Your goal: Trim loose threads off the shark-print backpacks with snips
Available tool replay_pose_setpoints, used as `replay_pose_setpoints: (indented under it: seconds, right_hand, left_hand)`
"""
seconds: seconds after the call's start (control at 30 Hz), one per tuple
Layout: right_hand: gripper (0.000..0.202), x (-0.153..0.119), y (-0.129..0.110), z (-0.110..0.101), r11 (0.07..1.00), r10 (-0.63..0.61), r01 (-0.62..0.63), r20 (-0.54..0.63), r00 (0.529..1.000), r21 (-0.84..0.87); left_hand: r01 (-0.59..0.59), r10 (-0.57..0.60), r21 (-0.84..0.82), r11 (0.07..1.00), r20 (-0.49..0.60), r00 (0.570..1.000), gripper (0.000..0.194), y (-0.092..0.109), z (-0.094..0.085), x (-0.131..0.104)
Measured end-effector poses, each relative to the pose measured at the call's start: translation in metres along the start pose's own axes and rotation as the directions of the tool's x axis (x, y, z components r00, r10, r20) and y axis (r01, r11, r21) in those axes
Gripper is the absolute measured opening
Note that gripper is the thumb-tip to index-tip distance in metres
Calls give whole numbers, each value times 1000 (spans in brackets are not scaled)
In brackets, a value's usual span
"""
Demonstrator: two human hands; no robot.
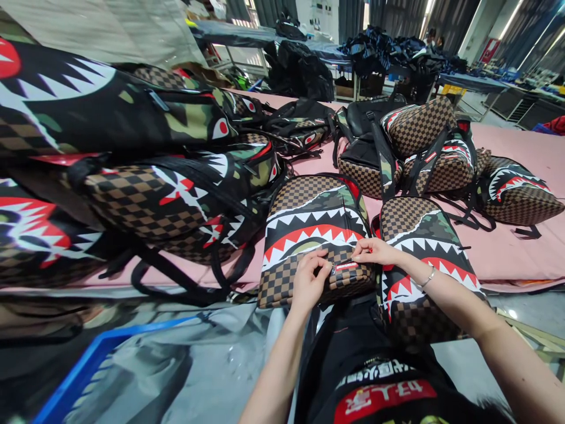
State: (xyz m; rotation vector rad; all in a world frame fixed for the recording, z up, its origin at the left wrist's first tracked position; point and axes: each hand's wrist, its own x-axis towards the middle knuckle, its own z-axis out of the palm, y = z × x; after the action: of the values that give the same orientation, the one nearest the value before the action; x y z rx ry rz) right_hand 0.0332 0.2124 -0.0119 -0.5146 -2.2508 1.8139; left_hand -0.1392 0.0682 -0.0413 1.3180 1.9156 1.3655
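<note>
In front of me a backpack (309, 203) lies on the pink-covered table, brown-and-black checked with a camouflage panel and a red-and-white shark mouth. My left hand (311, 277) rests at its front pocket, thumb and fingertips pinched together; what they grip, if anything, is too small to make out. My right hand (373, 251) pinches at the pocket's upper edge near the zipper, just above a small red-and-white label (346, 266). Whatever sits between those fingertips is not clear. A second shark-mouth backpack (424, 235) lies to the right, under my right forearm.
Stacked shark-print backpacks (176, 194) rise at the left, straps hanging off the table edge. More backpacks (419, 126) are piled behind and to the right on the pink table cover (516, 253). A blue-rimmed bin (83, 368) with grey sheeting stands below left. Dark goods (379, 50) heap on far tables.
</note>
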Motion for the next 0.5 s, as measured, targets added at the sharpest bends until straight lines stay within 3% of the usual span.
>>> replay_pose_setpoints:
  seconds: [0.37,0.5]
  right_hand:
    - [33,1,-2,4,999,-4,3,-23,1000,-32]
    - [28,-8,-8,10,993,-21,8,-107,994,-118]
  left_hand:
    - [1,-1,14,1000,-2,1000,19,0,1,1]
    - [-2,3,19,1000,-15,1000,20,0,1,1]
